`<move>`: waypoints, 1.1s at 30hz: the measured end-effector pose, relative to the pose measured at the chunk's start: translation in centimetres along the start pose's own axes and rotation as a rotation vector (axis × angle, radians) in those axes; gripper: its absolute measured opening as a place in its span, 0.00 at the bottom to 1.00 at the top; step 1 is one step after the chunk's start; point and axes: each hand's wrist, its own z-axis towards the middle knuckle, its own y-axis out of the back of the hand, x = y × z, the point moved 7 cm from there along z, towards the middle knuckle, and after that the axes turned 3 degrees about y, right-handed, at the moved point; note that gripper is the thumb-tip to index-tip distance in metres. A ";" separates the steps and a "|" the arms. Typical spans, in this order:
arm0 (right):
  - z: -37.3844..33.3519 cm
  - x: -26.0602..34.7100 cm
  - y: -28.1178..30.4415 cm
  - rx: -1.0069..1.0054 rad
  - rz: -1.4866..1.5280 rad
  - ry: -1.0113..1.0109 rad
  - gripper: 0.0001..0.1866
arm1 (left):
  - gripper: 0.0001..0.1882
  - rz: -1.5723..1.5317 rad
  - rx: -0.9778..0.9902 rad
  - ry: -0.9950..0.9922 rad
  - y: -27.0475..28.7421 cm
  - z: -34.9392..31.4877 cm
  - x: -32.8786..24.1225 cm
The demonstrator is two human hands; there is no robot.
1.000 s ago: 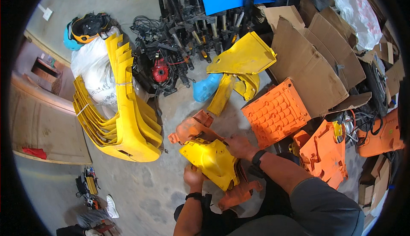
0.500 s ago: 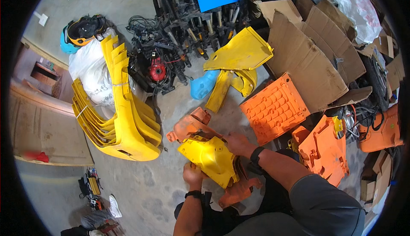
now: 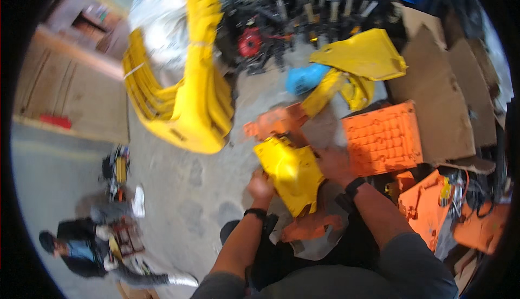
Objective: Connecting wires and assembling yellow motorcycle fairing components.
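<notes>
A curved, glossy yellow plastic panel [image 3: 292,175] is held out in front of me, above the floor. My left hand [image 3: 261,186] is closed on its left edge. On the opposite edge my right hand [image 3: 333,165] grips it too, though motion blurs the fingers and the panel hides some of them. Beyond the panel lies an orange plastic part [image 3: 276,121]. A second orange piece [image 3: 311,227] shows below the panel, close to my legs; whether the two are joined is hidden.
Stacked yellow panels [image 3: 197,131] stand on the left beside a white sack [image 3: 160,23]. Yellow pieces [image 3: 363,55] and a blue object [image 3: 304,79] lie ahead. On the right are an orange ribbed panel [image 3: 382,139] and cardboard [image 3: 433,93]. Another person [image 3: 81,245] sits at lower left.
My view has swung toward the left, bringing the other person fully into sight. The yellow panel has turned in my hands to a more upright slant. Both hands stay at its edges.
</notes>
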 end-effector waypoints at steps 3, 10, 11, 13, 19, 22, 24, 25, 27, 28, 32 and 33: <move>0.3 -0.5 -0.8 0.030 0.092 -0.031 0.17 | 0.16 0.096 0.020 0.035 -0.4 0.2 0.4; 0.8 -1.1 -2.2 0.128 0.013 -0.061 0.21 | 0.10 0.120 0.042 0.050 -0.3 -0.1 0.4; 0.8 -1.2 -2.4 0.141 0.008 -0.052 0.21 | 0.10 0.103 0.035 0.023 -0.4 -0.1 0.1; 0.8 -1.4 -2.3 0.148 -0.007 -0.056 0.21 | 0.10 0.099 0.054 0.044 -0.2 -0.1 0.5; 0.6 -0.2 -1.5 0.125 0.062 -0.041 0.18 | 0.12 0.092 0.027 0.034 0.4 -0.3 -0.2; 0.5 -0.1 -1.2 0.125 0.061 -0.063 0.18 | 0.12 0.091 0.014 0.051 0.8 -0.2 -0.4; 0.5 0.1 -1.0 0.128 0.065 -0.072 0.18 | 0.12 0.124 0.058 0.080 0.1 0.0 0.3; 0.7 0.2 -1.0 0.146 0.061 -0.088 0.18 | 0.12 0.122 0.060 0.078 0.2 0.0 0.1; 0.6 -0.1 -1.2 0.164 0.056 -0.106 0.18 | 0.12 0.142 0.064 0.073 0.3 -0.2 -0.2; 0.6 -0.2 -1.4 0.154 0.058 -0.094 0.19 | 0.12 0.141 0.065 0.073 0.4 -0.2 -0.2; 0.8 -0.8 -2.2 0.136 0.058 -0.060 0.20 | 0.11 0.126 0.052 0.052 0.4 -0.1 -0.1; 0.8 -0.9 -2.4 0.137 0.058 -0.060 0.20 | 0.11 0.120 0.047 0.045 0.4 -0.1 -0.1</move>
